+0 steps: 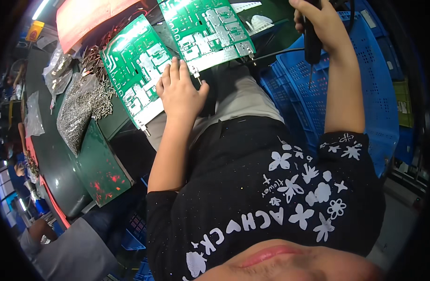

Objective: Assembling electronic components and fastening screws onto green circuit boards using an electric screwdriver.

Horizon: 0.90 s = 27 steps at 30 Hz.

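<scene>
Two green circuit boards with silvery solder patches lie side by side at the top, the left board and the right board. My left hand rests on the near edge of the left board, fingers stretched over it and thumb held apart. Small metal connectors jut from the boards' near edges, one connector close to my left thumb. Raised at the upper right, my right hand is wrapped round a black electric screwdriver. Its thin bit points down, apart from the boards, over the blue crate.
A clear bag of small metal parts lies left of the boards, near a loose heap of similar pieces and brown strips. An orange-pink sheet is behind. Blue perforated crates stand at my right. Another person's grey clothing shows lower left.
</scene>
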{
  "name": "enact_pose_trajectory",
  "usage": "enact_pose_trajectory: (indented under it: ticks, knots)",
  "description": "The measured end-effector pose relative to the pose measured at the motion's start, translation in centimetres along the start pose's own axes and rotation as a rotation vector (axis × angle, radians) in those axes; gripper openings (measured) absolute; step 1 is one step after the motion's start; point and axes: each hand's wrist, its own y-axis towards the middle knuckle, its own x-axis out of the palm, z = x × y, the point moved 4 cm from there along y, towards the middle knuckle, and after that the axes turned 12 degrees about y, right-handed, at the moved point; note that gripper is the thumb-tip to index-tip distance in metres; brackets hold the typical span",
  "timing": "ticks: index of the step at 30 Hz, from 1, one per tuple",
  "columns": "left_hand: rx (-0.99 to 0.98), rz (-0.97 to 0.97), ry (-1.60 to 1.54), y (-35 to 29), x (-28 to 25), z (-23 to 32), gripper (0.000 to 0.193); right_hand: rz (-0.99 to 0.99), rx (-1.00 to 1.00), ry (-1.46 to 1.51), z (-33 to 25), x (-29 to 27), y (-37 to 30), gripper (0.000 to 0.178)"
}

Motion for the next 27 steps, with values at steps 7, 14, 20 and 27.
enact_pose_trajectory:
  ticks: [7, 14, 20, 27]
  knots:
    - [0.017, 0.014, 0.009, 0.7, -0.1, 0.6, 0.069, -0.006, 0.018, -0.068, 0.1, -1.8, -3.2, 0.021]
    - [0.023, 0.010, 0.034, 0.9, -0.5, 1.0, 0.069, 0.269, -0.438, 0.012, -1.5, -2.6, 0.6, 0.025]
    - [0.020, 0.034, -0.005, 0.4, -0.4, 0.4, 0.070, 0.165, -0.576, 0.070, -2.8, 3.0, 8.6, 0.032]
    - [-0.028, 0.304, -0.522, -3.5, -3.3, -2.6, 0.030, 0.261, -0.791, 0.024, -4.0, 7.1, 20.0, 0.040]
